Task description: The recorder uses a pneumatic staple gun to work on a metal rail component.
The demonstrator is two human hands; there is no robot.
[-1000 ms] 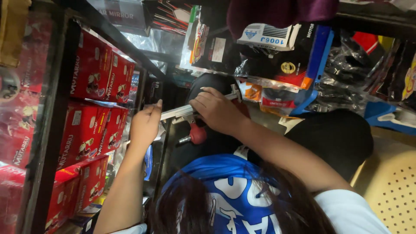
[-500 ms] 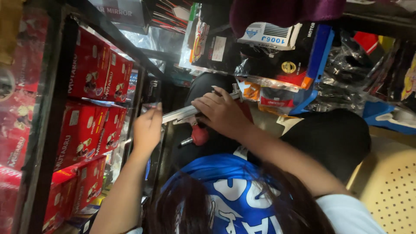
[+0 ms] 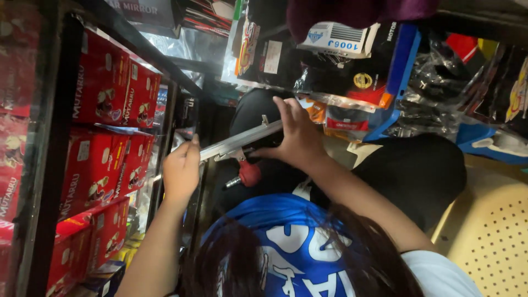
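While my right hand (image 3: 300,137) closes around the metal bar (image 3: 239,143), my left hand (image 3: 181,170) pinches its end beside the red boxes (image 3: 104,132).

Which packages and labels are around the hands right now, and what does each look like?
Red boxes: stacked on the dark shelf at left, rectangular, small pictures on their fronts.
White label: top centre, rectangular, blue print and a barcode.
Clear bagged goods: beyond the right hand, orange and red cards inside.
Blue package: upper right, flat-edged.
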